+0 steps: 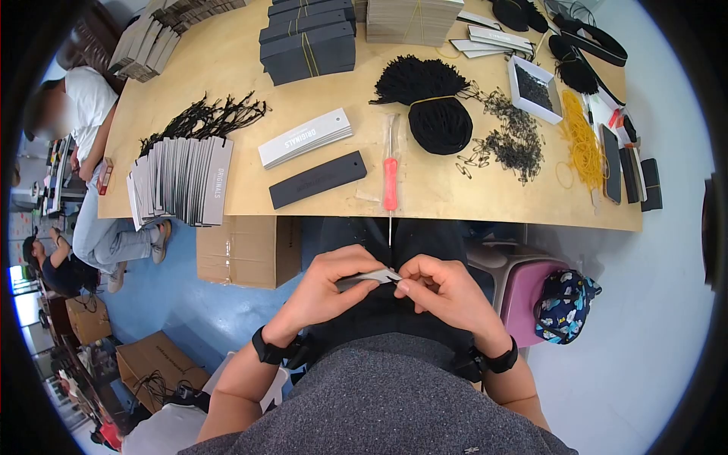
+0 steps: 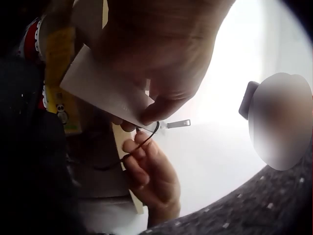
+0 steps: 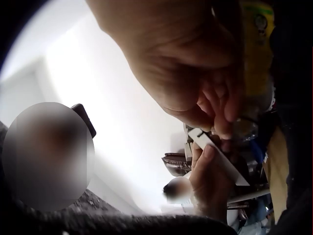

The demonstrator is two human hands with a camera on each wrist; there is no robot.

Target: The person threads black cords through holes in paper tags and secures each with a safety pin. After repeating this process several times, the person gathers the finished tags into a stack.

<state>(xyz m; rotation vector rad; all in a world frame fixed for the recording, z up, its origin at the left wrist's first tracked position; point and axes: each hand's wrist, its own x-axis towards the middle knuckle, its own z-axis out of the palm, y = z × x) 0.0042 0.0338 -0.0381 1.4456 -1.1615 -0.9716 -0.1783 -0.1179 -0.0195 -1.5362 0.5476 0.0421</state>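
Observation:
Over the lap, my left hand grips a pale grey hang tag between thumb and fingers. In the left wrist view the tag slants down, and a thin black cord loops at its end. My right hand pinches the cord at the tag's tip, thumb and forefinger close together. From the right wrist, the tag's edge shows beneath the right fingertips, with a dark bit of cord at its corner.
Ahead stands a table with strung tags, loose white tags, a dark tag, a red-handled tool, black cords, safety pins and yellow bands. A carton sits below. Another person sits at left.

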